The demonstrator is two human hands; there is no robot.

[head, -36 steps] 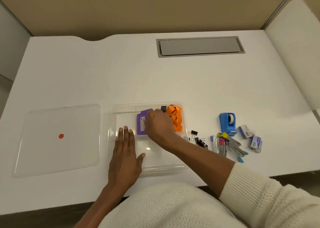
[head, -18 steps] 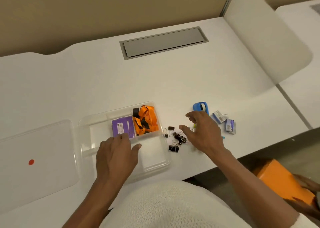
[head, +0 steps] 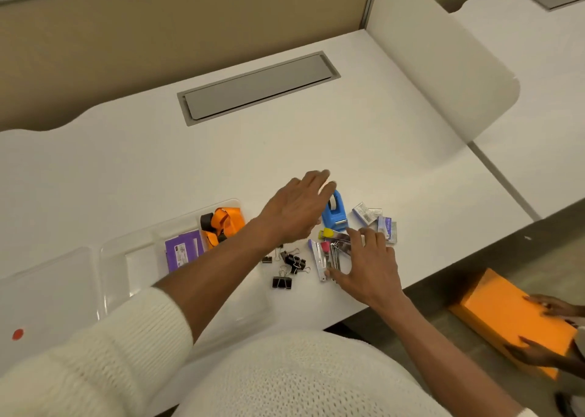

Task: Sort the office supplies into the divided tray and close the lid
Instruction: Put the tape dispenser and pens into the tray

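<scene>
A: Fig. note, hands first. Right hand (head: 368, 266), fingers spread and apart, palm down over the staplers (head: 329, 253); fingertips touch the pile but nothing is clamped yet. Left hand (head: 299, 206) also flat and apart, holding nothing, hovering just at 9 o'clock of the blue tape dispenser (head: 335, 210), forearm crossing above the tray.

B: So the step in hand, by my reading: gather the stapler group w/ the right, tape dispenser w/ the left?

A: Likely. To do it well: close the right fingers round the whole bundle from both long sides, since the pieces lie loose and crossed; a pinch at one end would probably scatter them. Dispenser is a rigid block; grip across its body, not the roll.

B: Outward from there?

A: Staple boxes (head: 376, 220) at 3 o'clock of the dispenser, near but apart. Binder clips (head: 289, 266) at 9 o'clock of the staplers, loose on the desk (head: 285, 138). Divided tray (head: 126, 252) further at 9 o'clock; its far compartments hold an orange lanyard (head: 226, 222) and, beside it, a purple packet (head: 183, 252). Near compartments partly hidden by the arm; contents there can't be told. Lid (head: 47, 290) lies off, at 9 o'clock of the tray.

B: Caution?

A: Carry low over the tray wall; keep like w/ like, one compartment per kind. Lid last.
</scene>
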